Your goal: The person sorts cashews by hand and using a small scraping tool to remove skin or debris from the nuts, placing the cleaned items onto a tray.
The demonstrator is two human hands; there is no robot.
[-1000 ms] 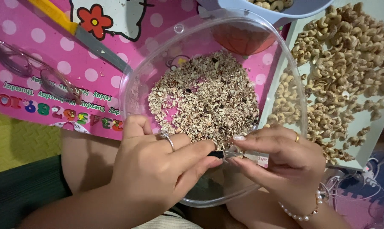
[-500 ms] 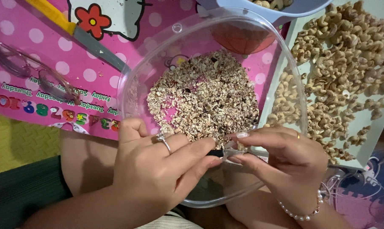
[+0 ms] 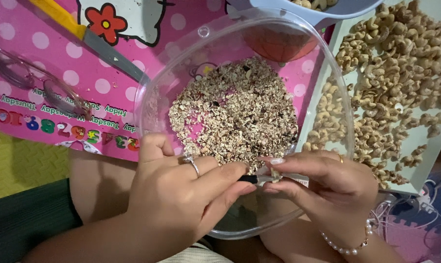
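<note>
My left hand (image 3: 181, 199), with a ring on one finger, grips a small dark-handled blade (image 3: 253, 179) over the near rim of a clear plastic bowl (image 3: 152, 97). My right hand (image 3: 327, 187), wearing a ring and a pearl bracelet, pinches a cashew nut (image 3: 276, 174) against the blade tip. Inside the bowl lies a heap of brown nut skin flakes (image 3: 235, 112).
A tray (image 3: 323, 83) at the right holds several cashew nuts (image 3: 391, 73). A yellow-handled knife (image 3: 94, 41) and clear eyeglasses (image 3: 40, 83) lie on a pink dotted board (image 3: 45, 48). A blue bowl (image 3: 327, 12) sits at the top. Cables (image 3: 425, 204) lie at lower right.
Both hands have stayed over the bowl's near rim, shifting slightly; the right fingers have turned the nut against the blade.
</note>
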